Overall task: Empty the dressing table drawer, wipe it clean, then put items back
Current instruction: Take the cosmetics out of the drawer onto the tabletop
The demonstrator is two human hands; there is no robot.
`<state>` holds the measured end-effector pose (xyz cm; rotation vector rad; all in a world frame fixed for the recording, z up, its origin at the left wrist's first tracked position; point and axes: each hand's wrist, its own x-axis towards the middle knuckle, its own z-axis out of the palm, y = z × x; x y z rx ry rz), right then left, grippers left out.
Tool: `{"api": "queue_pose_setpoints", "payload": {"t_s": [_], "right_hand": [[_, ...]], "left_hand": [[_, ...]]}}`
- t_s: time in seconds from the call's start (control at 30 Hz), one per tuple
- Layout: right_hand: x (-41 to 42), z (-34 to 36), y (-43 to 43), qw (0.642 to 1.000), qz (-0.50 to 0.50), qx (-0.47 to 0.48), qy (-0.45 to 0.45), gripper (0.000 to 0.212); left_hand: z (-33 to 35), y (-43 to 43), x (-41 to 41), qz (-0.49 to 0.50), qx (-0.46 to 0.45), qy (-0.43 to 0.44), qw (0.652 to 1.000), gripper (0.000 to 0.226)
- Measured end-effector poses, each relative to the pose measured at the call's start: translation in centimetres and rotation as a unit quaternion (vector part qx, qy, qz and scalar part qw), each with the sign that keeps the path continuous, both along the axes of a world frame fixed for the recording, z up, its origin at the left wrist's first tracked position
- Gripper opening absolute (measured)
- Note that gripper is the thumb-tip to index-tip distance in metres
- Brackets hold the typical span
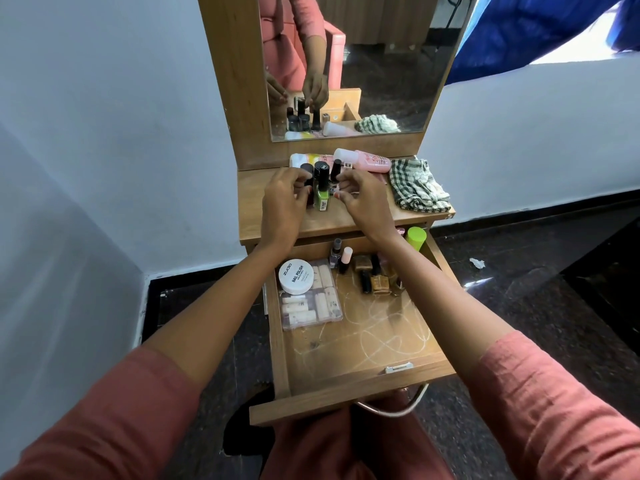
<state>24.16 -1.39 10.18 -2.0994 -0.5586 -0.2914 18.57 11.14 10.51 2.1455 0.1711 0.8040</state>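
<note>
Beneath the mirror (381, 64), the table (270, 220) carries nail polish bottles (322, 183). The right hand (363, 202) pinches one dark cap; the left hand (282, 202) curls alongside, grip unclear. Best to stand them upright and close together, as the drawer (346, 403) is half-emptied.

Drawer (363, 348) front half free — polish bottles (372, 277) crowd back; tabletop (254, 206) left bare, cloth (417, 185) blocks rt.

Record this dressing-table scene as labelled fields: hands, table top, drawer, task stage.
Left hand: fingers curled beside the upright nail polish bottles; grip unclear
Right hand: pinches a dark-capped nail polish bottle
Table top: also carries a pink bottle lying down and a checked cloth
Drawer: open; holds a white Zudio tub, a clear plastic box and loose polish bottles
Task stage: emptying under way; drawer floor still scribble-marked
</note>
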Motion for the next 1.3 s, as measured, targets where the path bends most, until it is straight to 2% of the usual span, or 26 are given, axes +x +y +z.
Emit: {"api": "queue_pose_setpoints", "payload": {"t_s": [0.13,0.23,0.5,0.67,0.93,1.2,1.3], "right_hand": [[-1.5,-1.1,-1.5,1.0,-0.002,0.006,-0.006,0.016],[-2.6,-2.5,-2.6,1.0,-0.009,-0.006,0.019,0.013],[-3.7,-6.3,-4.3,0.995,-0.032,-0.063,0.075,0.014],[-3.6,-7.7,-4.2,0.985,-0.039,-0.101,0.134,0.022],[-3.1,-8.8,-3.2,0.976,-0.039,-0.144,0.158,0.016],[-3.8,-8.5,-3.7,0.981,-0.024,-0.117,0.151,0.011],[-4.2,-7.8,-4.1,0.985,-0.013,-0.108,0.134,0.015]], "left_hand": [[-1.7,-1.5,-2.0,-0.039,0.002,-0.024,0.999,0.015],[-3.6,-2.8,-3.4,-0.066,0.009,-0.008,0.998,0.013],[-8.3,-4.4,-3.7,-0.075,0.033,0.139,0.987,0.026],[-9.0,-5.0,-2.6,-0.07,0.038,0.181,0.98,0.034],[-9.0,-5.3,-1.6,-0.067,0.004,0.175,0.982,0.028],[-8.3,-5.4,-2.2,-0.088,-0.04,0.161,0.982,0.016],[-7.7,-5.5,-2.8,-0.098,-0.055,0.145,0.983,0.015]]}}
